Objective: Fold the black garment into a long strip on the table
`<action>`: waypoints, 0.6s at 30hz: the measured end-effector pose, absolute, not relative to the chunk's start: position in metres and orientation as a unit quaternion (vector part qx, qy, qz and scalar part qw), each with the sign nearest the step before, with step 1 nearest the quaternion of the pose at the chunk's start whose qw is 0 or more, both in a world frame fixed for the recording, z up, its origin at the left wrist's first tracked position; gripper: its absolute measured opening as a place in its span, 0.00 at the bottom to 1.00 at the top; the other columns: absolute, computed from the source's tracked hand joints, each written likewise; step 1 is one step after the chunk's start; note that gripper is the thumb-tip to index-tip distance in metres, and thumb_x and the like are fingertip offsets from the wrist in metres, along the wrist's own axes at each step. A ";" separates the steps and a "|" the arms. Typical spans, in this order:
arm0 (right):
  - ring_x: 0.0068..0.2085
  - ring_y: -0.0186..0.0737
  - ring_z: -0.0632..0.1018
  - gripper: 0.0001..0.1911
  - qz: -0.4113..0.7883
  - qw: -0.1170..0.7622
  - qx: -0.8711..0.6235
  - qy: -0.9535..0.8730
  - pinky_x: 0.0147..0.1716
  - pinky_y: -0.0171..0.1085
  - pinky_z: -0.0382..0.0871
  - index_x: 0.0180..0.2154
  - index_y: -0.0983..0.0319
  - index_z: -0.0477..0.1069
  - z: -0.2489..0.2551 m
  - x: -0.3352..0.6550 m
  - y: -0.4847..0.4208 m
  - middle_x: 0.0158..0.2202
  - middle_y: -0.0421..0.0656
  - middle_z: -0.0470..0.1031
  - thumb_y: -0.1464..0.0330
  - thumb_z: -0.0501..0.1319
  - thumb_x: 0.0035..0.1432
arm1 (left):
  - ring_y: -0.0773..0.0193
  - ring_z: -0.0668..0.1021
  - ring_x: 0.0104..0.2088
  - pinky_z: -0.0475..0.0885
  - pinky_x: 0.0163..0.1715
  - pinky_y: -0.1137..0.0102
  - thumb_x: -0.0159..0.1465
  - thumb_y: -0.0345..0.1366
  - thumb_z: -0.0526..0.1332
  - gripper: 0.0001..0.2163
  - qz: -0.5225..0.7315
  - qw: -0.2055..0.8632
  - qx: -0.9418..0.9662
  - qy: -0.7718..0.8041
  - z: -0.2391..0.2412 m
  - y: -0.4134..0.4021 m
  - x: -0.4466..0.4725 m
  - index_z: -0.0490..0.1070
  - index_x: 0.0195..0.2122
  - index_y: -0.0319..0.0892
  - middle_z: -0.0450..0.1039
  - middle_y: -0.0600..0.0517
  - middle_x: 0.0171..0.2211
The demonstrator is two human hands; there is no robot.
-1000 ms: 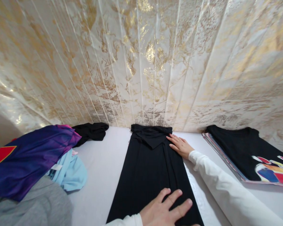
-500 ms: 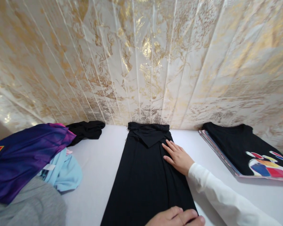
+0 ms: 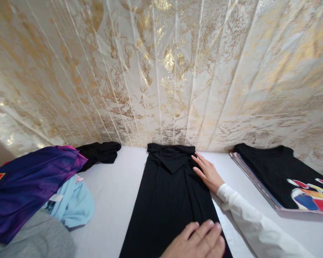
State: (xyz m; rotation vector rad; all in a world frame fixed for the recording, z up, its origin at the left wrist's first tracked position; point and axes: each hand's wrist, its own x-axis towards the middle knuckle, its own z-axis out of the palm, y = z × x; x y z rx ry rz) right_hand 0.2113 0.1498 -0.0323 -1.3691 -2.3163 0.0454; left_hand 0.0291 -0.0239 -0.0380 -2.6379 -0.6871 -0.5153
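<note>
A long black garment (image 3: 164, 211) lies flat down the middle of the white surface, with a gathered band and a pointed flap at its far end. On its upper right edge rests my right hand (image 3: 209, 174), fingers stretched out, just below the band. My left hand (image 3: 197, 242) comes in from the bottom and lies over the garment's lower right part. Its fingers are extended and close together, and the wrist is cut off by the frame.
To the left is a loose heap with a purple garment (image 3: 34, 186), a light blue one (image 3: 79, 204), a grey one (image 3: 37, 236) and a black one (image 3: 99, 152). A folded stack topped by a black printed T-shirt (image 3: 269, 175) sits right. Behind hangs a gold-patterned curtain (image 3: 167, 71).
My right hand has shifted slightly to the right, onto the garment's edge by the band. My left hand has come further up into view over the cloth. The camera view has tilted slightly.
</note>
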 end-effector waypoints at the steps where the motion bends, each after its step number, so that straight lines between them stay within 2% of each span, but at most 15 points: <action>1: 0.63 0.44 0.56 0.28 0.021 0.249 -0.494 -0.833 0.58 0.49 0.55 0.62 0.59 0.52 -0.033 0.215 0.143 0.64 0.49 0.53 0.56 0.42 0.65 | 0.60 0.63 0.59 0.66 0.50 0.69 0.70 0.41 0.47 0.19 -0.159 0.158 -0.937 -0.266 -0.026 -0.018 0.022 0.59 0.58 0.38 0.57 0.48 0.61; 3: 0.63 0.43 0.57 0.27 0.025 0.269 -0.483 -0.833 0.58 0.49 0.57 0.63 0.59 0.50 -0.035 0.220 0.123 0.63 0.48 0.55 0.58 0.43 0.65 | 0.54 0.58 0.62 0.61 0.55 0.64 0.68 0.51 0.45 0.29 -0.115 0.094 -0.940 -0.306 -0.008 -0.009 0.010 0.54 0.60 0.31 0.51 0.41 0.63; 5: 0.63 0.42 0.57 0.26 0.020 0.257 -0.464 -0.847 0.58 0.48 0.58 0.64 0.58 0.47 -0.038 0.223 0.099 0.63 0.47 0.55 0.61 0.44 0.66 | 0.52 0.54 0.63 0.56 0.58 0.61 0.65 0.57 0.43 0.35 -0.092 0.040 -0.939 -0.328 0.000 -0.005 0.002 0.51 0.61 0.30 0.47 0.38 0.64; 8: 0.64 0.42 0.55 0.28 -0.002 0.216 -0.439 -0.872 0.58 0.47 0.59 0.65 0.58 0.42 -0.043 0.223 0.068 0.65 0.47 0.51 0.64 0.44 0.66 | 0.52 0.52 0.64 0.53 0.59 0.59 0.65 0.57 0.44 0.35 -0.075 -0.001 -0.939 -0.336 -0.002 -0.007 -0.001 0.50 0.62 0.31 0.46 0.39 0.64; 11: 0.64 0.44 0.54 0.30 -0.027 0.166 -0.431 -0.886 0.58 0.48 0.58 0.65 0.59 0.40 -0.046 0.225 0.056 0.65 0.47 0.48 0.63 0.46 0.65 | 0.48 0.51 0.64 0.52 0.59 0.57 0.64 0.57 0.46 0.36 -0.061 -0.013 -0.936 -0.346 -0.008 -0.011 0.001 0.47 0.63 0.31 0.43 0.38 0.65; 13: 0.64 0.44 0.53 0.30 -0.034 0.142 -0.440 -0.886 0.58 0.48 0.58 0.65 0.61 0.41 -0.046 0.229 0.058 0.65 0.47 0.47 0.62 0.46 0.65 | 0.46 0.51 0.63 0.53 0.58 0.57 0.64 0.58 0.46 0.37 -0.051 -0.012 -0.935 -0.351 -0.010 -0.013 0.001 0.48 0.63 0.30 0.42 0.37 0.64; 18: 0.64 0.42 0.52 0.28 -0.042 0.113 -0.468 -0.875 0.59 0.47 0.56 0.64 0.64 0.47 -0.046 0.236 0.068 0.65 0.47 0.48 0.61 0.45 0.65 | 0.48 0.53 0.63 0.54 0.57 0.58 0.64 0.59 0.43 0.38 -0.048 0.011 -0.938 -0.344 -0.008 -0.014 -0.001 0.49 0.62 0.28 0.46 0.35 0.64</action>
